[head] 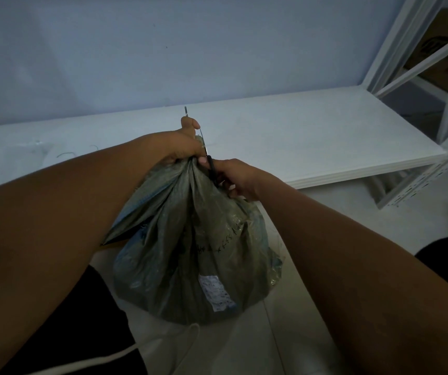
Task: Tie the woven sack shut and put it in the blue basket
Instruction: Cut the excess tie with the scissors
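A full grey-green woven sack (190, 253) stands on the pale floor between my knees, with black handwriting and a white label on its front. My left hand (185, 144) grips the bunched neck of the sack from above. A thin tie (202, 136) runs up past its thumb, with one end sticking out above. My right hand (235, 180) is closed on a dark strap or tie end right beside the neck. No blue basket is in view.
A low white shelf board (312, 136) lies behind the sack against a light wall. A white metal rack frame (434, 77) stands at the right. A white cord (136, 350) trails on the floor near my left leg.
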Motion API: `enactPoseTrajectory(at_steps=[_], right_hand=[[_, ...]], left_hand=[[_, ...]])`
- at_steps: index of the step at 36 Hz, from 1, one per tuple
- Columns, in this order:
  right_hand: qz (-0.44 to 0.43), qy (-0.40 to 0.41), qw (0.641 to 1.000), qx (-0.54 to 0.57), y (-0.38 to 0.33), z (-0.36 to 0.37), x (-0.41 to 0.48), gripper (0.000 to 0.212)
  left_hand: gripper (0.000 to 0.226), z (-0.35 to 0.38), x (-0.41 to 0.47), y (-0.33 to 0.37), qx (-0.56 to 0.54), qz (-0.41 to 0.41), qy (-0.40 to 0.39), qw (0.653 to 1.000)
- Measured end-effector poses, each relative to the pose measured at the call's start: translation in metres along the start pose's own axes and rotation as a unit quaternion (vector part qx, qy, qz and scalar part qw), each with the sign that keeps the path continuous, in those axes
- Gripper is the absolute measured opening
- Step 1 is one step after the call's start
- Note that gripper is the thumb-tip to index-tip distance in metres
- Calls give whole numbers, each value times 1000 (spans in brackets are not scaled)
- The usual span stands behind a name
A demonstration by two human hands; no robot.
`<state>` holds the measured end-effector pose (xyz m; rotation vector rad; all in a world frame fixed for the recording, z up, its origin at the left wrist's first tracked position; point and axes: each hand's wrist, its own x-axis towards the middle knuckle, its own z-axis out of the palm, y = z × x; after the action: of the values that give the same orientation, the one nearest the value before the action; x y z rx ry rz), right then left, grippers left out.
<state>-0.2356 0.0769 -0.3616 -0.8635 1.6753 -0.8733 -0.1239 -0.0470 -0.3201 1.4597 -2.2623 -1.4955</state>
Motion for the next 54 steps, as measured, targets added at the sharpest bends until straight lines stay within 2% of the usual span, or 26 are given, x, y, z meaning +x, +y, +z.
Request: enactPoseTrajectory(at_steps=[4,9,15,19,25,27,29,35,39,45,48,54], right_hand=[[-8,9,1000,22,0,3,1,63],[0,15,999,47,-1,3,4,55],[-3,-2,1000,19,6,-2,5,72],[17,-21,999,19,0,-3,3,59],[13,-22,1000,-10,-7,-3,1,60],[14,3,1000,-21,-8,-4,3,61],[11,25,1000,-9,-9,-5,4,54],[-6,35,999,38,-11,-6,4,39],[-11,26,998,50,-6,2,3,46],[-5,-10,996,87,-7,2,4,57],[4,-25,996,91,-7,2,5,62],[-2,-11,998,59,-5,0,6,56]], left_hand=[[66,0,3,-1,-2,6,22,1000],[67,4,8,-2,-14,14,48,999],[64,6,4,-3,-3,14,18,1000],[58,4,5,-4,-15,8,17,1000],[64,0,3,-4,-34,0,17,999],[67,-4,0,-3,-38,-6,37,999],[71,-9,-2,-2,-55,-12,56,997],[71,-10,-3,0,-86,0,81,993],[70,-9,-2,-1,-89,-1,97,991],[73,-6,1,-2,-114,5,67,991],[63,-2,0,-1,-105,8,50,993],[64,-2,-2,-2,-103,0,38,994]])
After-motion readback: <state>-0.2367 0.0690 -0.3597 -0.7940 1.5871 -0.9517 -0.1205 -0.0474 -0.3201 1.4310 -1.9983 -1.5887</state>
